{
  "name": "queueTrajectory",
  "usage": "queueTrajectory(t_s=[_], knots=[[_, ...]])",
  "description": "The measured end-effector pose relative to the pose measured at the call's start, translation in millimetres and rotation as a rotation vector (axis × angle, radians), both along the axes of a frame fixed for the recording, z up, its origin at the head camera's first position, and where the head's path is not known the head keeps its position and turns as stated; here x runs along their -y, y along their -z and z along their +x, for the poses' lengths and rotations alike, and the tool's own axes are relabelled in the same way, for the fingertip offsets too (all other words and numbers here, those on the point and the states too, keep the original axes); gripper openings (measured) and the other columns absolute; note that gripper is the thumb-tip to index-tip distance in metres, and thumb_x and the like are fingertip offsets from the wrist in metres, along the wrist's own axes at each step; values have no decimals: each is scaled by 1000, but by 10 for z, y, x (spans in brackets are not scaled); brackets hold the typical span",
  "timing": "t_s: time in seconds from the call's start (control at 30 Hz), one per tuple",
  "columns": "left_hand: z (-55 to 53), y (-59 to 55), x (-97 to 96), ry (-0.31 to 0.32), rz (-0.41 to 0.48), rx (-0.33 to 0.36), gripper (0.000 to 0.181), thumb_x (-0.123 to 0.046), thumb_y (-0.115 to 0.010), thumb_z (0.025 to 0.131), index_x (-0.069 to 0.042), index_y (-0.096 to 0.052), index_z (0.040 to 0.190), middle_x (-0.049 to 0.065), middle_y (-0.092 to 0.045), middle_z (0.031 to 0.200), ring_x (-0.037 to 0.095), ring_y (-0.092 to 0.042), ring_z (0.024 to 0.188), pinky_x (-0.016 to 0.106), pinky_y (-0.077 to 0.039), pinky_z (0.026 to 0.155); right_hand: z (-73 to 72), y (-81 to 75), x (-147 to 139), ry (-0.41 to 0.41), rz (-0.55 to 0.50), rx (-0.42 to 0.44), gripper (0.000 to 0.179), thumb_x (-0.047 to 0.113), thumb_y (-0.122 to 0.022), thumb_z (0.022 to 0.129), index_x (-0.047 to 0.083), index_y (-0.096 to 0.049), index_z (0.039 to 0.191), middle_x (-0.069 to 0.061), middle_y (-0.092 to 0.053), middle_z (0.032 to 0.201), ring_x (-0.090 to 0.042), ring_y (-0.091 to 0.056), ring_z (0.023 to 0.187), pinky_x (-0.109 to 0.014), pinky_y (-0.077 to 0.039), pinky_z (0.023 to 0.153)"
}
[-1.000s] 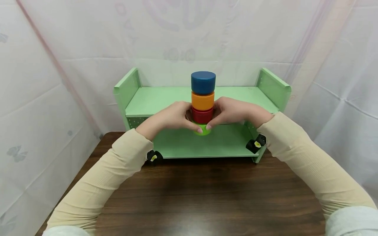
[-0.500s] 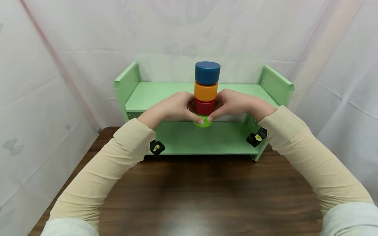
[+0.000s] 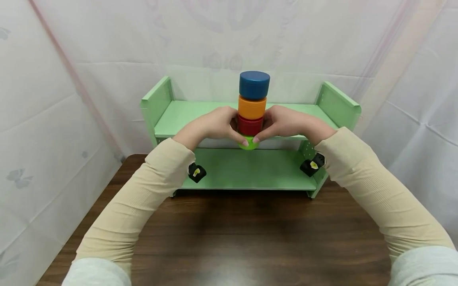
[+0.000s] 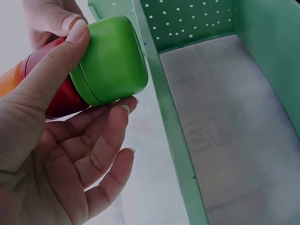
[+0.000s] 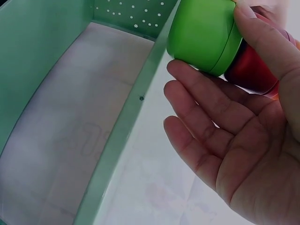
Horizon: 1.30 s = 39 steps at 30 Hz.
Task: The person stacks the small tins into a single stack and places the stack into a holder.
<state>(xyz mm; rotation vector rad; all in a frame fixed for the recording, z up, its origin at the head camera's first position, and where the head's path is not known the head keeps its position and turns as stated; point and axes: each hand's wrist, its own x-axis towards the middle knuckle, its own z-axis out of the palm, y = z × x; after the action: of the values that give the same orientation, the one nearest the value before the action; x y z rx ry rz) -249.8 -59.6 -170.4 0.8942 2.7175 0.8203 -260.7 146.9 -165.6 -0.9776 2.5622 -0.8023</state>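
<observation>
Between my two hands stands a column of round containers, stacked upright: blue (image 3: 254, 85) on top, then orange (image 3: 252, 108), red (image 3: 250, 125) and a green container (image 4: 115, 61) at the bottom. My left hand (image 3: 218, 124) grips the lower part from the left, its thumb across the red and green containers. From the other side my right hand (image 3: 288, 124) grips the same part, thumb tip against the green one. In both wrist views the outer fingers curve loosely under the green container. The column is held up in front of the shelf's upper board.
A light green two-tier shelf (image 3: 250, 171) with raised side panels stands at the back of the dark wooden table (image 3: 229, 230). White printed sheeting (image 3: 118, 39) hangs behind it and at both sides.
Both hands have raised the stack of containers and shifted it slightly right in the head view. The grip looks the same; the camera view has moved a little too.
</observation>
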Motion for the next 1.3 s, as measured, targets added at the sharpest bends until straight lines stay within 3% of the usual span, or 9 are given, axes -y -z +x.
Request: queueTrajectory(t_s=[0.43, 1.0, 1.3], knots=[[-25, -26, -17, -8, 9, 8, 46, -23, -81, 76, -4, -62, 114, 10, -68, 101, 21, -63, 88, 32, -50, 85, -11, -17, -16, 26, 15, -18, 38, 16, -73, 84, 2, -64, 118, -11, -70, 107, -20, -67, 92, -38, -51, 88], [-115, 33, 6, -30, 43, 17, 50, -26, -81, 76, -5, -61, 117, 10, -67, 104, 21, -62, 93, 33, -49, 87, -22, 8, -29, 73, 0, -20, 40, 18, -72, 85, 2, -62, 121, -12, -69, 111, -22, -67, 98, -39, -49, 92], [-179, 106, 50, -51, 69, -21, 50, -27, -80, 77, -5, -60, 118, 10, -66, 107, 21, -60, 97, 34, -48, 88, -78, 64, -5, 114, -31, -20, 43, 20, -72, 86, 3, -61, 123, -13, -68, 114, -24, -66, 103, -41, -48, 94]])
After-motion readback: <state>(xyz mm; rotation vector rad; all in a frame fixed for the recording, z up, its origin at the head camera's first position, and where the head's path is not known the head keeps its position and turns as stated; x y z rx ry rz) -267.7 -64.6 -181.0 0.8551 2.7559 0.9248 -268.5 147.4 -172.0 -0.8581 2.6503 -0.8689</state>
